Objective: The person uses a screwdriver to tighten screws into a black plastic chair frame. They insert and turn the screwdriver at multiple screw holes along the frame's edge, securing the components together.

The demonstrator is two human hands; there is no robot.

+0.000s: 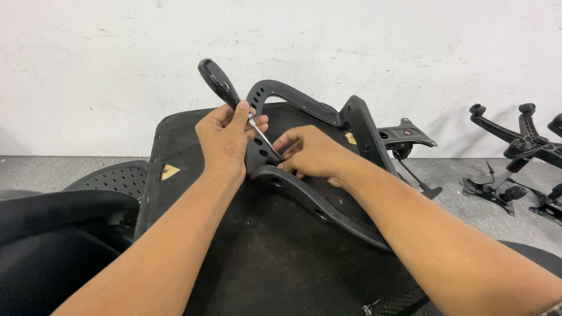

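Your left hand grips a screwdriver, tip at the bracket mid-seat. Your right hand pinches closed on something small at the tip; what, you cannot tell.

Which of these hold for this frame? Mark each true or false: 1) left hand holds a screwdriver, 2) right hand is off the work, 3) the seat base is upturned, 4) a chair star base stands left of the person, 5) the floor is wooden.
1) True: the left hand grips a black-handled screwdriver.
2) False: the right hand rests on the black armrest bracket, fingers by the tool tip.
3) True: the seat base lies underside up, bracket on top.
4) False: the star base is on the right.
5) False: the floor is grey, concrete-like.
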